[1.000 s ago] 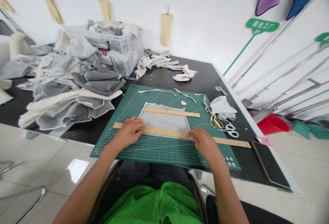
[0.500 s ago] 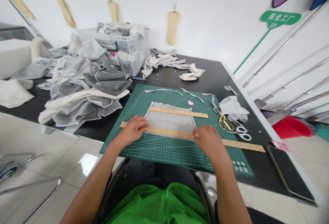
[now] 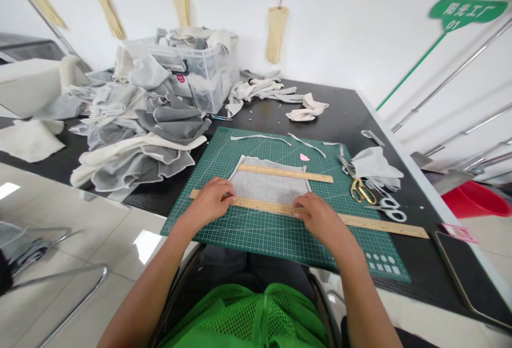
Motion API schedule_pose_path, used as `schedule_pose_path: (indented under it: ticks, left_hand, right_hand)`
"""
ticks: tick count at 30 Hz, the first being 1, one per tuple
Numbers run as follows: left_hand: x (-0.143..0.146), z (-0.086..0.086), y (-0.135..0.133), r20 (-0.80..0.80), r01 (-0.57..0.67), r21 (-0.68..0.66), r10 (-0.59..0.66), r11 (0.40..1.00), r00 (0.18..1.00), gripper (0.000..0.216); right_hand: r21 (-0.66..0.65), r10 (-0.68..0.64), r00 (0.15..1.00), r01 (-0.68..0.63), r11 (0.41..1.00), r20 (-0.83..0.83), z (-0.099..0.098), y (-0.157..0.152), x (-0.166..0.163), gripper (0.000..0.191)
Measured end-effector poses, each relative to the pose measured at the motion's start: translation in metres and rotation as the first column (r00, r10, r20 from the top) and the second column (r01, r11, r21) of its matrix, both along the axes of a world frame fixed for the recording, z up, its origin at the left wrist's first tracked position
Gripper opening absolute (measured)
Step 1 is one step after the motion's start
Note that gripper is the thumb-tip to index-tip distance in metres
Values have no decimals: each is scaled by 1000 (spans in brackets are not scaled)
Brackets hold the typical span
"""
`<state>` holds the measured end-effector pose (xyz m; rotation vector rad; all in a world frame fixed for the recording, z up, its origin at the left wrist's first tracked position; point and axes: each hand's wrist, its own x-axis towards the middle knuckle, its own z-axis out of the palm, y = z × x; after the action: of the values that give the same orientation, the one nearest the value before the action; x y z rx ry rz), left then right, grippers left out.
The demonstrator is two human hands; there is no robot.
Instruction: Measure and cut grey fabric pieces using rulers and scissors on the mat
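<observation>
A long wooden ruler lies across the near part of a grey cloth piece on the green cutting mat. A shorter wooden ruler rests along the cloth's far side. At the cloth's near left corner, my left hand is closed, with thumb and fingertips gripping the long ruler. My right hand pinches the same ruler near the cloth's right side; its fingers are curled and partly hidden. The ruler's right end reaches past the mat onto the black table.
Right of the mat lie gold-handled scissors, white-handled scissors, a cloth scrap and a phone. Thin fabric strips and a pink chalk piece sit beyond the cloth. Cloth heaps and a clear bin stand left.
My right hand has slid left along the long ruler, inward from the cloth's right corner. My left hand stays near the left corner. The view has turned slightly left.
</observation>
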<state>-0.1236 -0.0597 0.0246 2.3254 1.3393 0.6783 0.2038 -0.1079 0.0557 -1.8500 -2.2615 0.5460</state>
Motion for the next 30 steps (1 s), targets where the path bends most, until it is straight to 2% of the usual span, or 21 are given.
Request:
schedule_pose_path:
  ticks: [4,15,21,25,30]
  left_hand:
    - [11,5,-6,-159,-34,109,51,993,986,11]
    - [-9,13,1,-161,-31,37,36,999,986,12]
    - [0,14,-5,-244,-76,109,101,991,965,16]
    - [1,14,-8,-306,-104,155,148,982,940,20]
    - [2,15,-12,-392,-167,199,235,966,890,28]
  right_hand:
    - [4,-12,998,12,1000,56,0,-1,-4,19]
    - [14,18,994,-20,1000,110,-1,-1,-9,25]
    - [5,31,996,-32,999,85,1,0,-6,22]
    - [49,27,996,-31,998,81,-2,2,-5,23]
    - [49,37,997,-41,998,75,-6,3,-10,25]
